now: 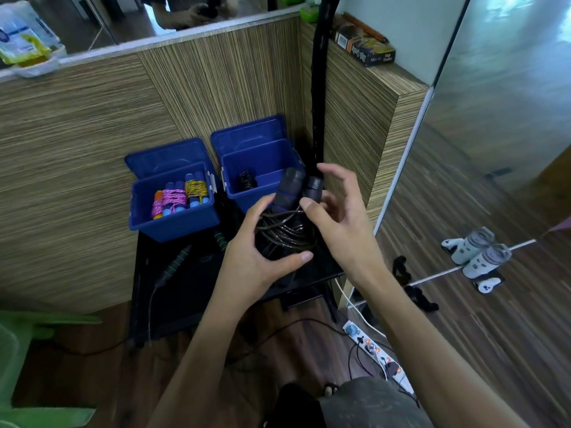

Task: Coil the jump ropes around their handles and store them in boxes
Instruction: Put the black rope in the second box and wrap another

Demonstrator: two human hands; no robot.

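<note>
— Why does the left hand (262,251) clamp the black jump rope (285,223)?
— Probably so the coils stay on its handles while the right hand (335,205), fingers loosely spread, touches the tops.
— And the box (262,168)?
— Open, just beyond both hands.

Home room: wood floor (463,304), power strip (378,355)

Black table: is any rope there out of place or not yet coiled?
Yes. One rope with green handles lies loose on the black table, its cord hanging over the front edge. The other ropes are coiled in the boxes or held.
</note>
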